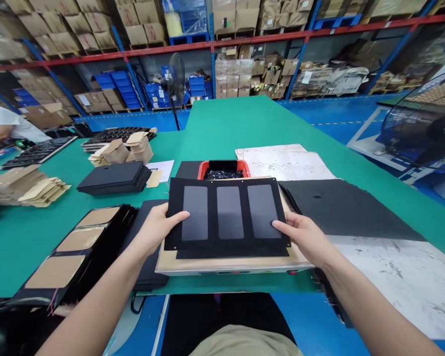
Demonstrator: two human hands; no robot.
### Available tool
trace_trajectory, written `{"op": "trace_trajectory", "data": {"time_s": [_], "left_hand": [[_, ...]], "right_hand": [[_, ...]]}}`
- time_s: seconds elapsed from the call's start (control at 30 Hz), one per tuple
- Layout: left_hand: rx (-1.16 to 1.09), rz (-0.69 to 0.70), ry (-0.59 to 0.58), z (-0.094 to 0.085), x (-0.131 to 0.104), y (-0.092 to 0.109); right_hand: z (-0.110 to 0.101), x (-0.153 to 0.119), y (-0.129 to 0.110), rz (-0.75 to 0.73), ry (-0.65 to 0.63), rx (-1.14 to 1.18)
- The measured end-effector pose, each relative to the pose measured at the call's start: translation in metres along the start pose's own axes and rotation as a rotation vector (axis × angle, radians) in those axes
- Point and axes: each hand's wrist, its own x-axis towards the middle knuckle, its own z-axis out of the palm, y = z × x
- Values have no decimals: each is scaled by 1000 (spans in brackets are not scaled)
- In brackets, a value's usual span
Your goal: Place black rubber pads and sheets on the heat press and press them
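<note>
A black panel with three glossy rectangular windows (230,212) is held by its two sides over a light wooden-topped box (203,265). My left hand (158,225) grips its left edge, thumb on top and fingers hidden beneath. At the right edge, my right hand (300,232) pinches it the same way. Under the panel, the edge of another black sheet (232,254) shows. Just behind stands a red basket (247,169) holding small black parts.
Black sheets (352,205) lie at right on white marked boards. At left are black pieces with tan rectangles (82,240), a black stack (111,177) and tan pieces (46,192). A person (13,123) is at far left. Fans stand behind and at right.
</note>
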Motion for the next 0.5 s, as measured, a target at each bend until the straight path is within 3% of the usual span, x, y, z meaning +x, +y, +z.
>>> {"op": "trace_trajectory", "data": {"time_s": [0.1, 0.2, 0.5], "left_hand": [[-124, -113, -120, 6, 3, -19], [-111, -143, -135, 11, 6, -33], [199, -114, -123, 13, 17, -56]], "right_hand": [[-1, -5, -2, 78, 25, -20], [3, -5, 0, 123, 38, -14], [5, -2, 6, 178, 44, -79]]}}
